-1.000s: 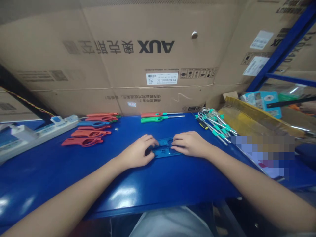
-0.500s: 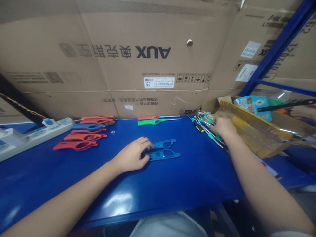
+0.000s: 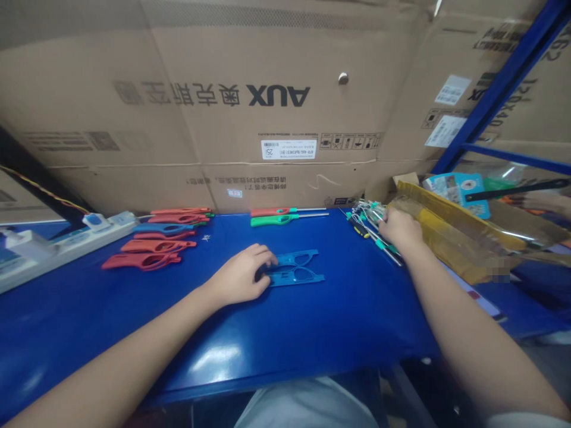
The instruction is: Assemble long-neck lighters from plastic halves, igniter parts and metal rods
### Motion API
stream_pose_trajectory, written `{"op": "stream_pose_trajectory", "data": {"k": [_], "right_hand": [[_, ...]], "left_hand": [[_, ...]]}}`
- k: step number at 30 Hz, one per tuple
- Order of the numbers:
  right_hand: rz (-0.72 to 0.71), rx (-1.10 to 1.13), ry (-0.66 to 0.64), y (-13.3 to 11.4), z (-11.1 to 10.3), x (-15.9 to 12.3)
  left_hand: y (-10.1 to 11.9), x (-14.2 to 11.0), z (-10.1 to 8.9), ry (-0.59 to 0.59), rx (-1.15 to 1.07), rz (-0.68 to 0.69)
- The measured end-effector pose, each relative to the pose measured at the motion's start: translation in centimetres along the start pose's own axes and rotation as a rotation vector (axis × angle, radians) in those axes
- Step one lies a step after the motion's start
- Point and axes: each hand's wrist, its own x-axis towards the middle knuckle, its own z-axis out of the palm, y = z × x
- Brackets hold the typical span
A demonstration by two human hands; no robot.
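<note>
Two blue plastic lighter casing halves (image 3: 297,274) lie side by side on the blue table, each with a trigger loop. My left hand (image 3: 244,276) curls over their left ends, fingers bent and thumb against the nearer half; its grip is partly hidden. Over at the right, my right hand (image 3: 402,230) has its fingers closed at a pile of lighter inner parts (image 3: 369,209), metal tubes with green fittings and thin wires. What those fingers pinch cannot be made out. A black-and-yellow screwdriver (image 3: 359,229) lies by the pile.
Red, orange and blue lighter casings (image 3: 143,260) lie at left, beside a white power strip (image 3: 71,246). Red and green long lighters (image 3: 274,220) lie at the back, before a cardboard wall (image 3: 200,137). A yellow-taped carton (image 3: 455,238) stands right; beyond it is another person's hand (image 3: 546,202).
My right hand has shifted very slightly at the pile of inner parts. My left hand stays on the blue casing halves. The view has moved a little.
</note>
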Motion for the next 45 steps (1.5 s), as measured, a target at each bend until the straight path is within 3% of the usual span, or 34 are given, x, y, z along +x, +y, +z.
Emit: {"op": "stream_pose_trajectory", "data": {"k": [6, 13, 16, 23, 28, 35, 41, 45], "right_hand": [[-0.047, 0.109, 0.151, -0.3, -0.4, -0.6], [-0.421, 0.516, 0.329, -2.3, 0.7, -1.7], [-0.622, 0.603, 0.318, -3.9, 1.4, -3.3], [-1.017, 0.552, 0.208, -5.7, 1.6, -6.9], [-1.117, 0.590, 0.206, -5.7, 1.4, -7.1], [-1.149, 0.589, 0.193, -5.5, 0.6, -7.4], [-1.203, 0.619, 0.220, -5.6, -0.4, -8.2], [-1.251, 0.627, 0.212, -5.8, -0.8, -8.8]], "left_hand": [[0.1, 0.1, -0.4, -0.025, 0.042, -0.053], [0.4, 0.0, -1.1, -0.055, 0.177, -0.097], [0.4, 0.0, -1.2, -0.059, 0.211, -0.100], [0.7, -0.1, -1.2, -0.019, 0.213, -0.051], [1.5, -0.1, -0.8, -0.022, 0.114, -0.006], [1.4, -0.1, -0.9, -0.037, 0.124, 0.023], [1.2, 0.1, -0.4, 0.208, -0.025, -0.012], [1.3, 0.1, 0.1, 0.233, -0.166, 0.043]]}}
